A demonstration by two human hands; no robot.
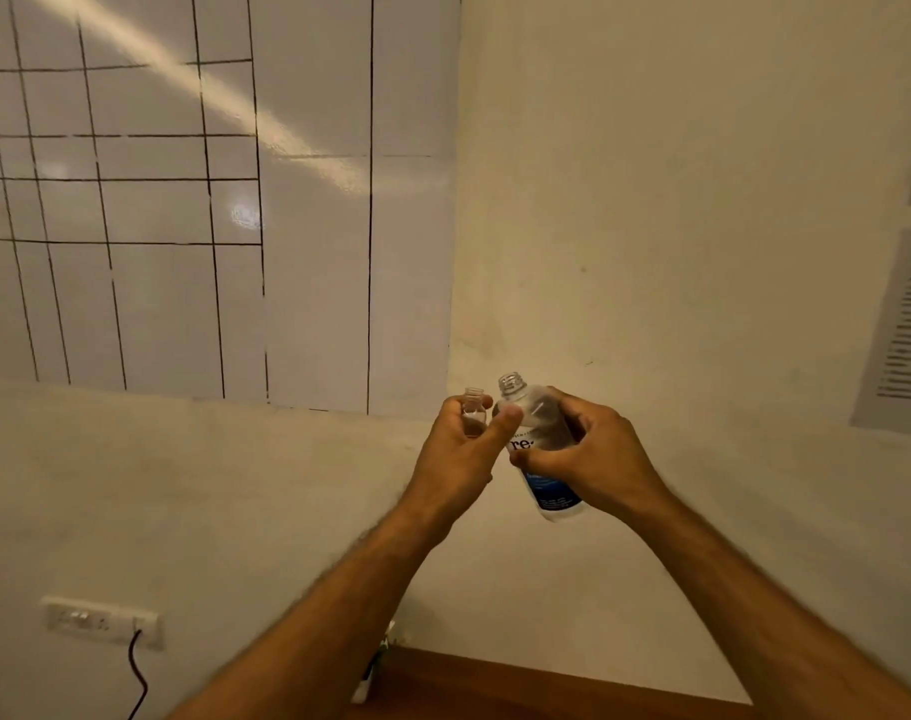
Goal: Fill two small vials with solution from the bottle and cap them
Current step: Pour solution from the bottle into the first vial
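My left hand holds a small clear glass vial upright between thumb and fingers, its mouth uncapped. My right hand grips a clear plastic solution bottle with a white and blue label. The bottle has no cap on its threaded neck and leans a little to the left, its neck close beside the vial's mouth. Both are held up in the air in front of the wall corner. A second vial and the caps are not in view.
A whiteboard with a drawn grid hangs on the left wall. A printed paper sheet is stuck to the right wall. A wall socket with a black cable sits low left. A brown wooden surface shows at the bottom.
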